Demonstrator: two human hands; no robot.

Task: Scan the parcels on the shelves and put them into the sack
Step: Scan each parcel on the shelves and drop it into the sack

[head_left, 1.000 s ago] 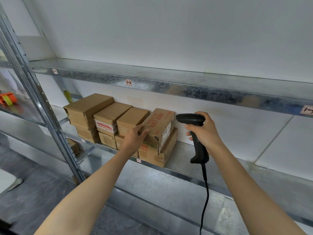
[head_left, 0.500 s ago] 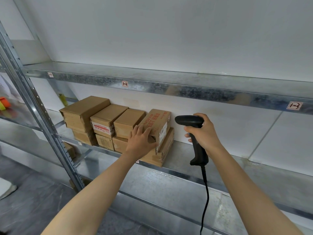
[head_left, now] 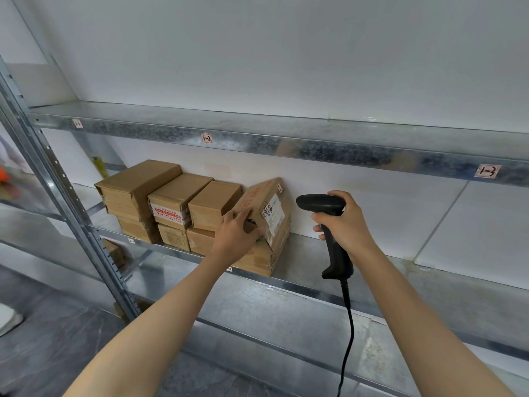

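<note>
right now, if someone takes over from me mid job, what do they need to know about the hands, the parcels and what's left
Left hand: grips the tilted parcel at the right end of the stack, with its white label turned toward the scanner.
Right hand: holds the black corded scanner, with its head aimed left at that label.
The other parcels sit stacked in two layers on the middle shelf.
The sack is not in view.
Done: the parcel is lifted and presented; I cannot tell whether it has scanned.
Left: scan it, sack it, then do the rest of the stack.

White wall [head_left: 257, 53] above, dark grey floor [head_left: 57, 339] below.
</note>
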